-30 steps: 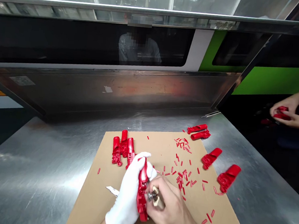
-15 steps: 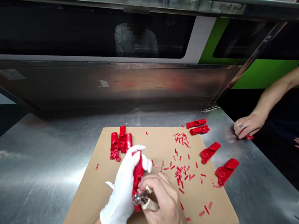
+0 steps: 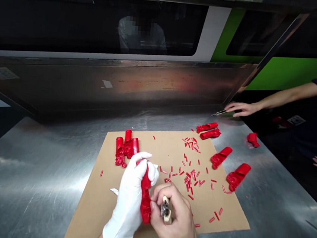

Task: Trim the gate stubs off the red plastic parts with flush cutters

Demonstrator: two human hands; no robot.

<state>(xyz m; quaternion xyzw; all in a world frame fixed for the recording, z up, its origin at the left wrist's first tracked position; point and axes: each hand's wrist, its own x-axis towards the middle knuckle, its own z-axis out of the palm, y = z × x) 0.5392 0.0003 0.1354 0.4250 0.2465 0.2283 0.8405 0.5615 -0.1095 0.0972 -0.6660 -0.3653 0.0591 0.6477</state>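
Your gloved left hand (image 3: 129,202) grips a red plastic part (image 3: 145,196) upright over the cardboard sheet (image 3: 105,203). Your bare right hand (image 3: 175,223) holds a small tool (image 3: 165,210), possibly a cutter, against it. Red offcuts (image 3: 189,174) litter the sheet. A co-worker's hand (image 3: 239,109) rests at the steel table (image 3: 37,182) edge.

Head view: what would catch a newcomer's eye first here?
The bright red plastic part at bottom centre, gripped upright in the white-gloved left hand while the bare right hand holds a small cutter against it. Next, the red offcuts strewn over the cardboard sheet on the steel table. At far right, a co-worker's hand reaches onto the table's back corner.
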